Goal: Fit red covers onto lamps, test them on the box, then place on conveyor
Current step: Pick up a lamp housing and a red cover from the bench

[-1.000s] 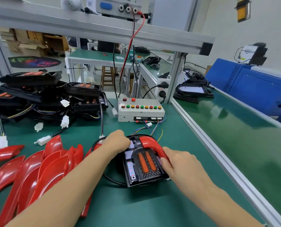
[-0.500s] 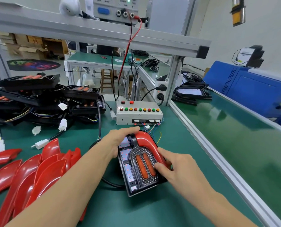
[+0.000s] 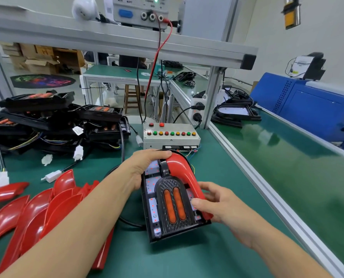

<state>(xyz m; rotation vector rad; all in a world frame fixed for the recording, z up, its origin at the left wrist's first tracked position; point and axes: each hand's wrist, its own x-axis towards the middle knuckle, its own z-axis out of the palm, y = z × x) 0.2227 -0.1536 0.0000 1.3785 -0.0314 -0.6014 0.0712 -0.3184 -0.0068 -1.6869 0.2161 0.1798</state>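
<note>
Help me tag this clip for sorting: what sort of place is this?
Most likely a factory assembly line for vehicle lamps: a green conveyor beside the bench, a test box with coloured buttons, and stacked red covers waiting to be fitted.

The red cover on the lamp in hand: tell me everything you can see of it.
The red cover is glossy, plastic-looking and hook-shaped: it arches over the top of the black lamp and runs down its right edge. It lies on the lamp, which is tilted on the green bench. The left hand holds the lamp's top, fingertips at the cover's arch; the right hand grips its lower end. Whether it is fully seated cannot be told.
</note>
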